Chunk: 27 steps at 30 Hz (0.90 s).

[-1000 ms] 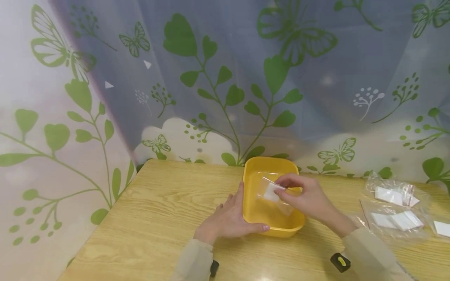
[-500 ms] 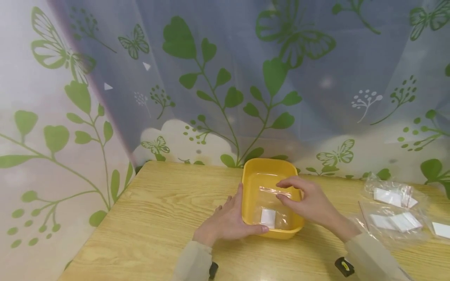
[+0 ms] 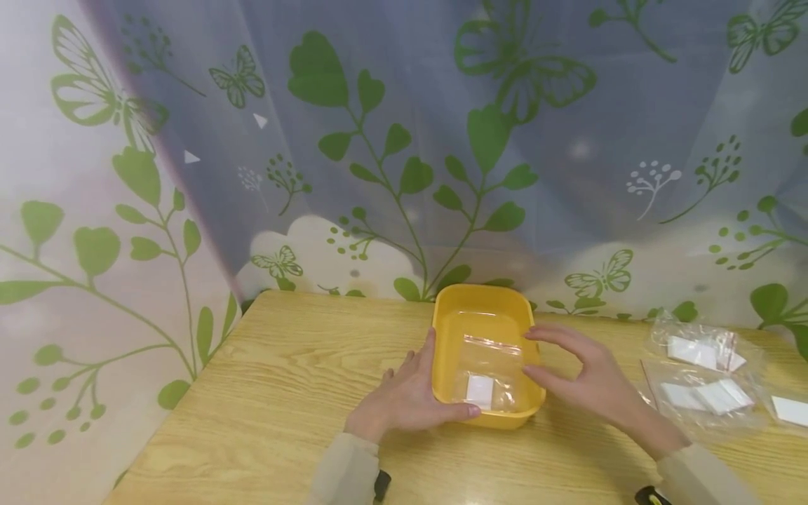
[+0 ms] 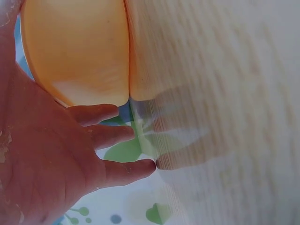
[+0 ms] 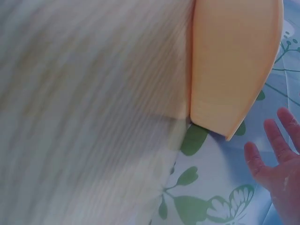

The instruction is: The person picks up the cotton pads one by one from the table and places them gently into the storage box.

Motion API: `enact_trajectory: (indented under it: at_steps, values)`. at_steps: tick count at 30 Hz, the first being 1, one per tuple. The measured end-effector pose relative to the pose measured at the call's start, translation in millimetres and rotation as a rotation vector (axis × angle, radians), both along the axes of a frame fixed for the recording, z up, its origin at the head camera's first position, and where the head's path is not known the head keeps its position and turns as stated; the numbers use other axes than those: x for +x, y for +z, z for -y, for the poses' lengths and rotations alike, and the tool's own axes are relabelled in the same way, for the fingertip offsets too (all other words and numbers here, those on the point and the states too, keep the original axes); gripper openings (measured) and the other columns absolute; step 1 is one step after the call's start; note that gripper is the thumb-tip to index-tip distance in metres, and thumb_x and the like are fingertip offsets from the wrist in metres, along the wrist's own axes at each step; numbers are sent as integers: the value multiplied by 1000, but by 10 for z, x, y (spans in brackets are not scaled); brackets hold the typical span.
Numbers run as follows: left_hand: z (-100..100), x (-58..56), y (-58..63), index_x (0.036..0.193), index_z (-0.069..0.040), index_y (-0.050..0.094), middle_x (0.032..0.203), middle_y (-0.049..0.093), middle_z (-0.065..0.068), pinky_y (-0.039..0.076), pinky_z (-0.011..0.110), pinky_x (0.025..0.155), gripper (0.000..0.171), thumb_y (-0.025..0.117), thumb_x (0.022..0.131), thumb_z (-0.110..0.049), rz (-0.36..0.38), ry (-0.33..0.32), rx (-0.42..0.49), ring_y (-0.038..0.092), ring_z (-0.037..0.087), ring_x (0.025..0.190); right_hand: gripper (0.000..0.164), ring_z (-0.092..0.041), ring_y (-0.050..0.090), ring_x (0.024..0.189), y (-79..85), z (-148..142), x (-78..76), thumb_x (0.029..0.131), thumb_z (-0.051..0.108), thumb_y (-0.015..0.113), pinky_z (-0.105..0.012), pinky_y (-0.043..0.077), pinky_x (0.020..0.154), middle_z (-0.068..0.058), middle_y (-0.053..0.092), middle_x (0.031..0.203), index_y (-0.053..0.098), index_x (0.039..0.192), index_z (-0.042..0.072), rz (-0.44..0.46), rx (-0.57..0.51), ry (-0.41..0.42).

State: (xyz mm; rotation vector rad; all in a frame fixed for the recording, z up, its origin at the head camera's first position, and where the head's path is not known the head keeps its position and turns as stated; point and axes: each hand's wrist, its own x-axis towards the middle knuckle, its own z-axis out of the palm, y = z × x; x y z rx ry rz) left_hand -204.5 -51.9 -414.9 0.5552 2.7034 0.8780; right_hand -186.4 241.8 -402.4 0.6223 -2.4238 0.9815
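Observation:
A yellow plastic bin (image 3: 485, 303) stands on the wooden table, near its back edge. Inside lies a clear zip bag (image 3: 489, 361) with a small white square (image 3: 480, 391) in its near end. My left hand (image 3: 398, 405) rests against the bin's left side, thumb along the near rim; the left wrist view shows its fingers straight and spread beside the bin wall (image 4: 79, 51). My right hand (image 3: 593, 382) is over the right rim, thumb and forefinger apart with nothing between them. In the right wrist view its spread fingers (image 5: 255, 161) stand away from the bin.
To the right lie two larger clear bags, the near one (image 3: 691, 414) and the far one (image 3: 669, 322), with white pieces inside. A loose white piece (image 3: 790, 410) sits at the right edge. A leaf-and-butterfly printed curtain (image 3: 379, 231) hangs right behind the table (image 3: 303, 351).
The right hand has let go of the small zip bag, which now lies flat in the bin, and has moved right to the rim. The left hand has stayed on the bin.

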Motion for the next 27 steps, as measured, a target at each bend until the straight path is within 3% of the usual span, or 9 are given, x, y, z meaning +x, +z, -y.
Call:
enact_trajectory:
  at_steps: [3, 7, 14, 18, 24, 27]
  values:
    - [-1, -2, -13, 165, -26, -13, 170, 27, 13, 20, 74, 120, 133, 66, 75, -83, 1, 0, -2, 25, 43, 155, 52, 9, 51, 127, -26, -59, 56, 77, 14, 90, -19, 38, 109, -3, 68, 134, 72, 125, 22, -12, 10, -10]
    - [-1, -1, -19, 165, -26, -13, 169, 29, 12, 20, 73, 120, 132, 66, 75, -83, -2, -5, -2, 27, 42, 155, 56, 12, 47, 130, -73, -158, 123, 72, 11, 92, -7, 29, 109, -3, 66, 135, 72, 124, 18, -29, 9, -12]
    - [6, 3, -4, 165, -26, -13, 168, 32, 11, 22, 71, 120, 131, 64, 76, -84, -5, -7, -30, 35, 39, 152, 65, 12, 46, 129, -56, -323, 268, 72, 11, 93, -9, 35, 104, 12, 61, 138, 68, 130, 29, -14, 14, -35]
    - [9, 12, 7, 165, -26, -13, 164, 39, 12, 25, 69, 121, 131, 63, 76, -85, -7, 0, -46, 41, 34, 149, 70, 11, 48, 131, -44, -417, 321, 68, 3, 93, 0, 29, 103, 15, 60, 139, 68, 130, 25, -45, -18, -18]
    - [3, 25, 13, 165, -27, -14, 160, 46, 14, 25, 68, 121, 131, 64, 76, -85, 2, 4, -43, 44, 34, 147, 70, 13, 45, 131, -48, -610, 406, 68, -1, 91, 0, 28, 104, 23, 56, 141, 68, 132, 16, -26, -26, -49]
    - [3, 27, 6, 164, -27, -15, 159, 47, 14, 25, 68, 121, 132, 64, 76, -84, 1, 8, -42, 44, 36, 147, 70, 13, 45, 131, -29, -700, 450, 68, -3, 90, 0, 29, 103, 21, 57, 141, 68, 133, 13, -29, -31, -64]
